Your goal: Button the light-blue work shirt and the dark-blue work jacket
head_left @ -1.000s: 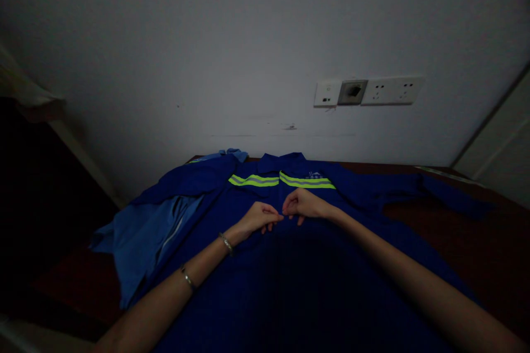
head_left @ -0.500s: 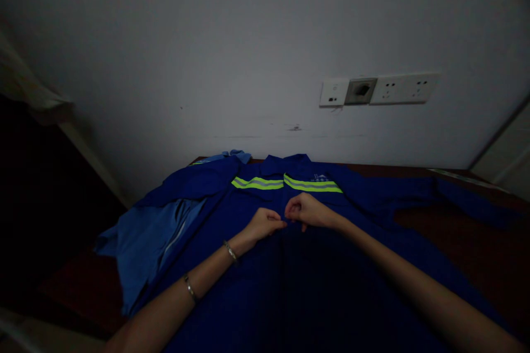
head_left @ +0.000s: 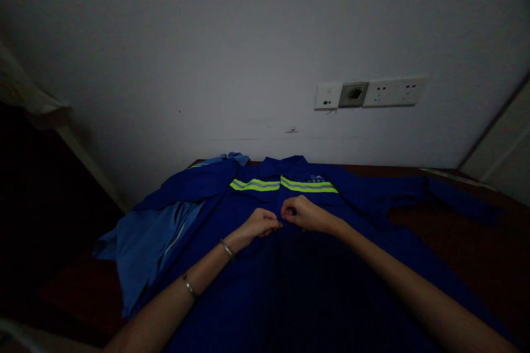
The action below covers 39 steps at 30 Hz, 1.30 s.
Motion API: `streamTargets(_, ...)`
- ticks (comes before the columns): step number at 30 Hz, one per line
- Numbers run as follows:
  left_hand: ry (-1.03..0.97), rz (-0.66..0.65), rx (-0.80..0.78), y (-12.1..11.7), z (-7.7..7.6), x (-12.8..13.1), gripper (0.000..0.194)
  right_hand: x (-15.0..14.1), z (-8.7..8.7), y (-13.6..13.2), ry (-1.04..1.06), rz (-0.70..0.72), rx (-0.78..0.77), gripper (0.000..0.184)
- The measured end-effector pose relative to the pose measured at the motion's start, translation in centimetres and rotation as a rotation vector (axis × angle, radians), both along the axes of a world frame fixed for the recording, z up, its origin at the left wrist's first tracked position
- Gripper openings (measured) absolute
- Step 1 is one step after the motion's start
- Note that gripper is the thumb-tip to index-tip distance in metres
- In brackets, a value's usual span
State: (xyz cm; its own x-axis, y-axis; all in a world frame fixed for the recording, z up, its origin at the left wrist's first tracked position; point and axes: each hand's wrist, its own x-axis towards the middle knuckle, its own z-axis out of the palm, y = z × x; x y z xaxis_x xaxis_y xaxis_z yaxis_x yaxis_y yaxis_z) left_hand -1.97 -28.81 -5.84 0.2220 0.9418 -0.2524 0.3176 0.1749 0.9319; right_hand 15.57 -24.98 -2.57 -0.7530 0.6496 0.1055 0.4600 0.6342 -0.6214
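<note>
A dark blue work jacket (head_left: 244, 287) is spread front side up, its collar toward the wall and a yellow-green and grey reflective stripe (head_left: 308, 185) across the chest. Just under the stripe, at the front opening, my left hand (head_left: 260, 223) pinches the cloth with thumb and fingers. Close to its right, my right hand (head_left: 305, 214) has thumb and forefinger pinched at the same front edge. The fingertips nearly meet. Any button or fastener between them is too small and dark to make out.
A lighter blue garment (head_left: 136, 248) lies partly beneath the jacket on the left. The dark reddish table (head_left: 439, 237) reaches the grey wall (head_left: 207, 55), where a row of sockets (head_left: 372, 94) is mounted. Dark furniture (head_left: 33, 187) with a cloth on top stands left.
The view has shifted slightly. Both hands stay at the front opening, and the right fingers have curled in a little closer.
</note>
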Motion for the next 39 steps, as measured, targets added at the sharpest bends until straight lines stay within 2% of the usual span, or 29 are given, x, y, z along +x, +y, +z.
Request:
streamTargets(5, -0.04, -0.04, 0.013, 0.1, -0.1, -0.2, 0.022, 0.1, 0.1, 0.0, -0.003, -0.001, -0.056, 0.014)
streamTargets(18, -0.103, -0.066, -0.004, 0.0, 0.2, -0.3, 0.019, 0.1, -0.7, 0.3, 0.001, 0.038, -0.08, 0.014)
streamTargets(26, -0.141, -0.051, 0.052, -0.3, 0.6, 0.0, 0.014, 0.3, -0.3, 0.5, 0.022, -0.009, -0.248, 0.015)
streamTargets(29, -0.078, -0.026, 0.129, -0.4, 0.6, 0.3, 0.012, 0.4, -0.3, 0.7, 0.037, -0.017, -0.315, 0.016)
streamTargets(33, 0.03, 0.019, 0.29, -0.2, -0.2, 0.6, 0.008, 0.5, -0.1, 0.6, 0.02, -0.023, -0.383, 0.026)
streamTargets(39, 0.066, 0.05, 0.417, 0.0, -1.4, 0.5, 0.014, 0.2, 0.2, 0.0, -0.013, -0.062, -0.366, 0.041)
